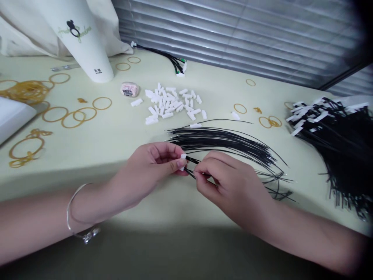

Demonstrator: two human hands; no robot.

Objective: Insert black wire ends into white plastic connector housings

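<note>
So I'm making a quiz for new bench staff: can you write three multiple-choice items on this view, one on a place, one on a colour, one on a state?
1. Where is the heap of loose white connectors?
A. beyond the loose black wires
B. in the white bag
C. under the left wrist

2. What colour are the loose wires on the table?
A. red
B. black
C. yellow

3. What is the left hand doing?
A. lying flat and open
B. lifting a rubber band
C. pinching a white connector

Answers:
1 A, the heap lies farther from the person than the wire fan.
2 B, every strand looks black.
3 C, its fingertips close on the white connector, while the right hand pinches a wire against it.
</note>
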